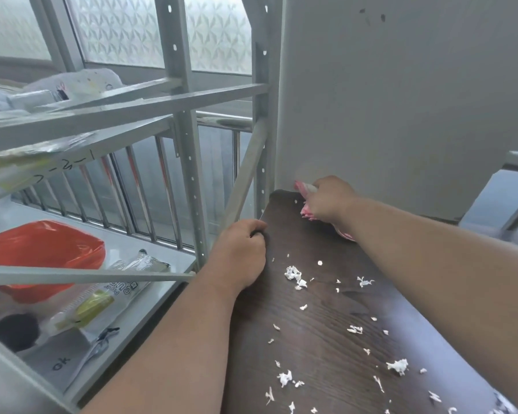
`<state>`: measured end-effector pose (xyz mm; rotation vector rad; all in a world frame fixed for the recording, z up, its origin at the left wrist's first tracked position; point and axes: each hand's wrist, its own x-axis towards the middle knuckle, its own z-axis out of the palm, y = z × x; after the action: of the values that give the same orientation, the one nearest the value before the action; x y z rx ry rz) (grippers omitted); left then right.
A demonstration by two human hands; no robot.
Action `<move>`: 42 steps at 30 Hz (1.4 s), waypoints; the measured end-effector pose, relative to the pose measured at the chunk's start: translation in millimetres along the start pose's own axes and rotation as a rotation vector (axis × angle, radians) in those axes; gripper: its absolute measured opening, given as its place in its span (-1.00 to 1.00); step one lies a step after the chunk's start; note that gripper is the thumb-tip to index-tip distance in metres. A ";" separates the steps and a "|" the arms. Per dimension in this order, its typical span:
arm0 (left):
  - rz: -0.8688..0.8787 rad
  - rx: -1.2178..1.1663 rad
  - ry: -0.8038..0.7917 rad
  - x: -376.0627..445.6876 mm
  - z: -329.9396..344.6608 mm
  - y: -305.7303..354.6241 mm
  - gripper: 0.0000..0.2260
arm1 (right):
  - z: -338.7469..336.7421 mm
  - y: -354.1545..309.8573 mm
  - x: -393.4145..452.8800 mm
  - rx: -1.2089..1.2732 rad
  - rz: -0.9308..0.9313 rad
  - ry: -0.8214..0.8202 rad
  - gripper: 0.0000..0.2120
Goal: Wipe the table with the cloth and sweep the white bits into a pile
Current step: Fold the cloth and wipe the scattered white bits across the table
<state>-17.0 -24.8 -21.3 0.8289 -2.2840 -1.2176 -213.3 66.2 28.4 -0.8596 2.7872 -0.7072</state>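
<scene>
A dark wood-grain table (317, 330) runs from the near right up to the white wall. My right hand (329, 200) grips a pink and white cloth (305, 211) at the table's far corner, against the wall. My left hand (241, 253) has its fingers curled over the table's left edge. Several white bits (293, 274) lie scattered over the tabletop between my arms, with more bits (398, 366) toward the near end.
A grey metal shelving rack (189, 150) stands close against the table's left side. Its lower shelf holds an orange plastic bag (42, 252) and packaged items (111, 294). The white wall (401, 100) bounds the table at the far end. A railing and window lie behind the rack.
</scene>
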 end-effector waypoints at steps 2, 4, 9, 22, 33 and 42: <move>0.010 0.006 0.007 0.5 0.6 -1.7 -0.65 | 14.4 0.0 3.2 -0.078 -0.027 0.006 -0.84; 0.018 0.020 0.004 0.0 0.5 -1.3 -0.64 | 11.0 -3.3 -1.5 -0.225 -0.074 0.011 -0.87; 0.016 0.027 -0.007 -0.8 0.1 0.4 -0.63 | -51.9 -7.3 -32.0 -0.222 -0.219 -0.245 -0.87; -0.002 -0.040 0.016 1.4 1.5 -3.6 -0.61 | 19.3 14.8 -11.0 -0.202 -0.143 -0.008 -0.75; 0.026 -0.033 0.023 1.6 1.6 -3.8 -0.61 | -1.5 18.2 -56.3 -0.084 -0.431 -0.319 -0.71; 0.136 -0.091 -0.062 -13.1 -5.6 8.9 -0.78 | -7.9 25.2 -96.0 0.053 -0.473 -0.453 -0.76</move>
<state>-6.8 -15.4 -12.0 0.6011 -2.2734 -1.2910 -148.5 141.6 22.9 -1.4784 2.1752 -0.5501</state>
